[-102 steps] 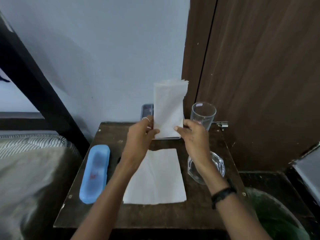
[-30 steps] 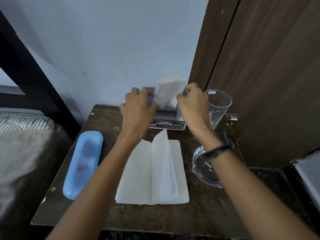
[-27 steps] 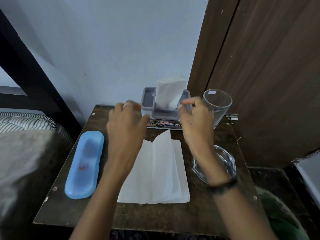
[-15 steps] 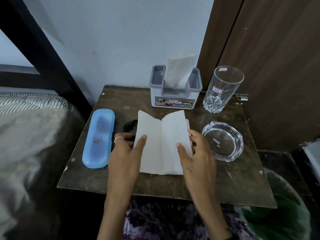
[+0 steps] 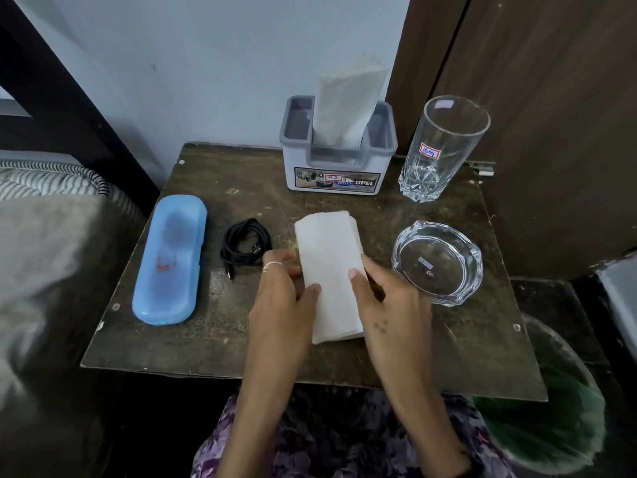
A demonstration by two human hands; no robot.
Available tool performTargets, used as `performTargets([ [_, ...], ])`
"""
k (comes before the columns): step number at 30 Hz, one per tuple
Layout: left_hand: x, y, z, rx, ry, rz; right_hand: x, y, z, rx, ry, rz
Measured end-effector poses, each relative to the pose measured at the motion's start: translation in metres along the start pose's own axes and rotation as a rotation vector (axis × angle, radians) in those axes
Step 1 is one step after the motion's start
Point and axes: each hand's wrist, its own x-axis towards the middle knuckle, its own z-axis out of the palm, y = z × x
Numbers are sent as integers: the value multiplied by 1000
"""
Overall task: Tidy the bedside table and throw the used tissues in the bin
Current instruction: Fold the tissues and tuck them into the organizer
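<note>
- Bed (image 5: 41, 236): grey cover and striped bedding just beside the bench's left edge, under a dark slanted frame.
- Blue case (image 5: 170, 260): lies lengthwise, near to far, along the left side of the bench (image 5: 213, 343), a dark scuffed wooden top against a pale wall.
- Coiled black cable (image 5: 245, 244): between the case and the tissue, just beyond the left hand's fingers.
- Left hand (image 5: 281, 305): pinching the left long edge of the folded tissue (image 5: 329, 263), thumb on top, ringed finger beside it.
- Folded tissue: mid-bench, directly ahead of both hands, its long axis running away from the person and tilted slightly left at the far end. Both hands are equally near.
- Right hand (image 5: 389, 305): thumb pressed on the tissue's right side, fingers curled at its edge.
- Tissue holder (image 5: 339, 157): at the back against the wall, a sheet standing up in it; straight beyond the folded tissue.
- Tall glass (image 5: 443, 146) and glass ashtray (image 5: 437, 262): on the right, the ashtray just beside the right hand.
- Green bin (image 5: 551, 422): on the floor, low right, beside a brown wooden door.
</note>
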Motion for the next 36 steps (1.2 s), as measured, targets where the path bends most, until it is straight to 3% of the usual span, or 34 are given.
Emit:
performTargets([
  [5,8,-2,-2,-195,-78,-170,3,4,-3,64,-51,-31],
  [8,8,2,-11,-212,-62,-41,5,6,-9,231,-50,-17],
  [11,5,11,-23,-268,-14,149,8,8,-13,430,-232,17],
  [13,2,15,-28,-260,21,221,8,10,-11,410,-275,-10],
  [18,5,2,-24,38,15,207,7,10,-3,68,-204,-142],
  [24,10,0,-25,209,-34,187,6,1,-6,-81,-88,-224],
  [32,47,76,-37,341,73,482,72,-56,-42,-5,51,-383],
  [36,93,100,-36,337,131,571,127,-74,-46,-93,99,-434],
])
